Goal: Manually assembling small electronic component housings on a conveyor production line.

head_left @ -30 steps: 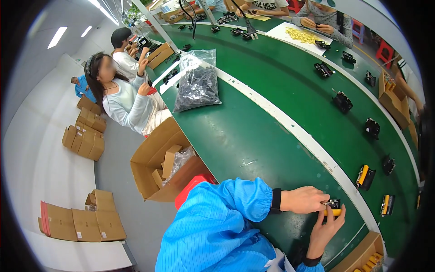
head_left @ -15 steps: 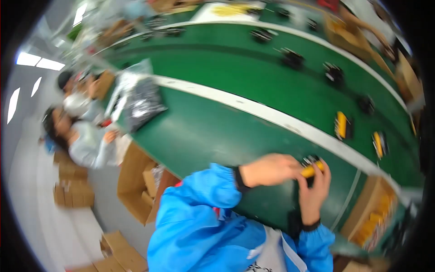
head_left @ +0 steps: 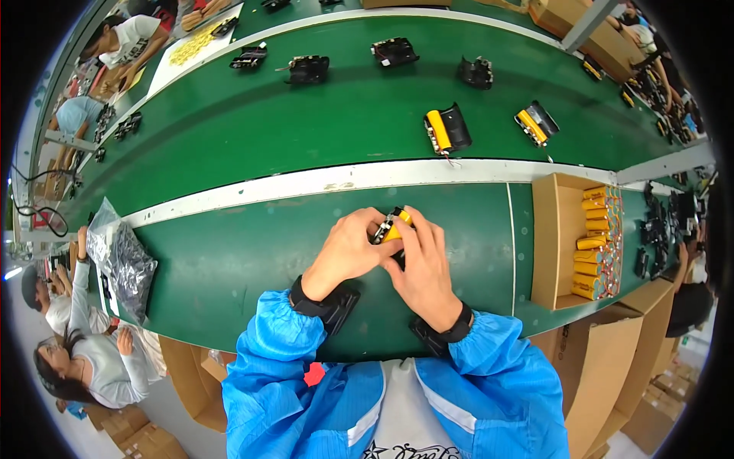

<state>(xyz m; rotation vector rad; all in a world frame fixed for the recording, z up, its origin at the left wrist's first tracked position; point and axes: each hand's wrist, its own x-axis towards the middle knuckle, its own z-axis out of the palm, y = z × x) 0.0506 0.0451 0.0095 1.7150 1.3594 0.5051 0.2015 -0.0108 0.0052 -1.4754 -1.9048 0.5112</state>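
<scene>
Between my two hands, over the green bench, is a small black housing (head_left: 386,227) with a yellow battery cell (head_left: 399,225) in it. My left hand (head_left: 344,251) grips its left side, fingers curled round it. On the other side, my right hand (head_left: 425,269) has thumb and fingers closed on the yellow cell and housing. The underside of the piece is hidden by my fingers. One black plastic shell (head_left: 342,310) lies beside my left wrist, and another black part (head_left: 430,338) sits partly under my right wrist.
A cardboard box (head_left: 554,237) of wired yellow cells (head_left: 587,264) stands right of my hands. Beyond a white rail (head_left: 336,183), a green belt (head_left: 321,122) carries several black housings, two with yellow cells. A bag of dark parts (head_left: 126,264) lies left. Co-workers sit around.
My view has swung round and levelled, bringing my hands to the middle and the box of cells upright at right. Both hands still hold the housing with the yellow cell.
</scene>
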